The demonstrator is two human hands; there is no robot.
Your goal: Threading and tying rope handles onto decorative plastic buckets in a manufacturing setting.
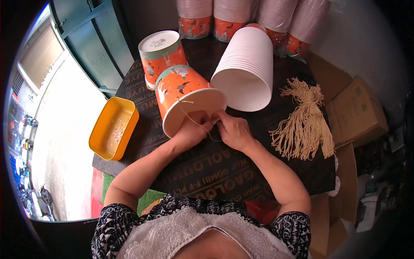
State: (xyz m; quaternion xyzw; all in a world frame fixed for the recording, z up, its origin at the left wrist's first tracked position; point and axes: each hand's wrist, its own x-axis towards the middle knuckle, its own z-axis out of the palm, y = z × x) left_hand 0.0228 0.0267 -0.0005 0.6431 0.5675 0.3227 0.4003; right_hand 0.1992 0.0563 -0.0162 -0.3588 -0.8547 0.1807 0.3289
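An orange paper bucket (183, 84) with printed figures lies tilted on the table, its white mouth facing me. A thin beige cord (192, 119) comes out of its side near the rim, crosses my left hand and loops down beneath my fingers. My left hand (194, 128) reaches into the bucket's mouth with its fingers curled closed near the rim; what they grip is hidden. At the rim's right side, my right hand (233, 131) is closed in a pinch, its fingertips meeting the left hand's around the cord's end.
An upside-down orange bucket stack (162, 56) stands behind. White nested buckets (246, 69) lie to the right, near a bundle of beige cords (304, 121). A yellow bin (114, 128) sits at the table's (207, 166) left edge. Wrapped bucket stacks (235, 21) line the back; cardboard boxes (360, 114) stand right.
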